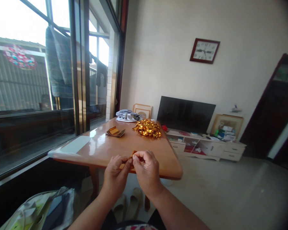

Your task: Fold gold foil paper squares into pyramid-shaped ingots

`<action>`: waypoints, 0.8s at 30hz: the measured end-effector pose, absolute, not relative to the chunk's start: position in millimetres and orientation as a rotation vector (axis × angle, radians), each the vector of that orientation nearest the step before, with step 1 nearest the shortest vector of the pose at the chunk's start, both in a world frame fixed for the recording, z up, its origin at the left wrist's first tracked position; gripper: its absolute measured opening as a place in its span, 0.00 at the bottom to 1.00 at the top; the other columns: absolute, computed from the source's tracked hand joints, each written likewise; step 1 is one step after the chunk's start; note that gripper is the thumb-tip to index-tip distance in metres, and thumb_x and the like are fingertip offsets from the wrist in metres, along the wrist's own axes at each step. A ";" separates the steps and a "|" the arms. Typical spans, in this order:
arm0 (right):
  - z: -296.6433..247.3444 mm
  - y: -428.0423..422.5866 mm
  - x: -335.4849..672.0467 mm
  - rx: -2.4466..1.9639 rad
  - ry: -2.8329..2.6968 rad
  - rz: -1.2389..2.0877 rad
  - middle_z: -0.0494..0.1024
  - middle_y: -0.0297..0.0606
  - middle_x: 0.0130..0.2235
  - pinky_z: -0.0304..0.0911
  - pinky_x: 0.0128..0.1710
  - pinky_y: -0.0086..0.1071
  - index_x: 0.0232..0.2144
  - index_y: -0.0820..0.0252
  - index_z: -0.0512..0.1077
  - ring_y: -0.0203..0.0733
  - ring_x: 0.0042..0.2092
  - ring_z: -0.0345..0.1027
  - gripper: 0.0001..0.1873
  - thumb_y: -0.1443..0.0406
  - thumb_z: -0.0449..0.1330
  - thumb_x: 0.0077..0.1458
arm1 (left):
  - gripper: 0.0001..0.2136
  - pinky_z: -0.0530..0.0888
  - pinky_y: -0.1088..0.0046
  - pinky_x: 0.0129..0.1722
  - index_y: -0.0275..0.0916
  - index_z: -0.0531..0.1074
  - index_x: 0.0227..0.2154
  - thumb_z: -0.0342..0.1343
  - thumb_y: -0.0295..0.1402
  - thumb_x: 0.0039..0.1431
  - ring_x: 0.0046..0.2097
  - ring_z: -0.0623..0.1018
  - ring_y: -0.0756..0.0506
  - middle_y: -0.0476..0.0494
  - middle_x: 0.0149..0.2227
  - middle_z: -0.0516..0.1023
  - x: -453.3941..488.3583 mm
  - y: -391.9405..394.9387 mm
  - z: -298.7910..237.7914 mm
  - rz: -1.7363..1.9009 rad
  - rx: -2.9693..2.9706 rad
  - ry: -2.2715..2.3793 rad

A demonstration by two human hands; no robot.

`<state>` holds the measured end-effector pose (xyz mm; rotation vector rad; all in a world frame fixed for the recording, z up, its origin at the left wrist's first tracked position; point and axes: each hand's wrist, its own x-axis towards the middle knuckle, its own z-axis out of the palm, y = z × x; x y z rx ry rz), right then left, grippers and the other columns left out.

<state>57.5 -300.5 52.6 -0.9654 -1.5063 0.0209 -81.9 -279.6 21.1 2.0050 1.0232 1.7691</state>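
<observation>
Both of my hands are raised together over the near edge of the wooden table [98, 150]. My left hand [115, 174] and my right hand [147, 169] pinch a small piece of gold paper [133, 153] between their fingertips. Only a corner of the paper shows above my fingers. Farther back on the table lies a heap of folded gold paper pieces [147, 128]. To its left sits a small stack of flat gold sheets [115, 131].
A bundle of cloth [127, 116] lies at the table's far end by a picture frame [142, 111]. A dark TV [185, 114] stands on a low white cabinet [206, 145]. A sliding glass door [81, 67] is on the left, a bag [42, 209] at lower left.
</observation>
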 end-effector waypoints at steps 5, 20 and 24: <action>49.5 -300.2 57.3 -0.961 -1.478 0.037 0.77 0.36 0.35 0.66 0.40 0.35 0.35 0.56 0.75 0.42 0.38 0.69 0.04 0.67 0.60 0.60 | 0.06 0.71 0.67 0.43 0.44 0.78 0.38 0.58 0.38 0.64 0.40 0.76 0.44 0.47 0.37 0.80 -81.8 -277.4 16.6 1.758 1.918 0.995; 40.8 -295.3 57.4 -0.965 -1.409 0.181 0.80 0.38 0.37 0.70 0.40 0.34 0.38 0.55 0.78 0.42 0.39 0.73 0.06 0.62 0.61 0.62 | 0.09 0.73 0.67 0.42 0.42 0.79 0.38 0.58 0.40 0.64 0.39 0.76 0.43 0.45 0.36 0.79 -80.1 -280.1 19.5 1.744 1.919 1.000; 37.0 -291.1 56.4 -0.979 -1.378 0.220 0.80 0.37 0.35 0.69 0.39 0.33 0.35 0.56 0.76 0.42 0.38 0.73 0.06 0.62 0.61 0.61 | 0.08 0.72 0.67 0.41 0.43 0.79 0.38 0.58 0.39 0.64 0.39 0.76 0.44 0.46 0.35 0.79 -79.4 -279.3 18.0 1.747 1.946 1.010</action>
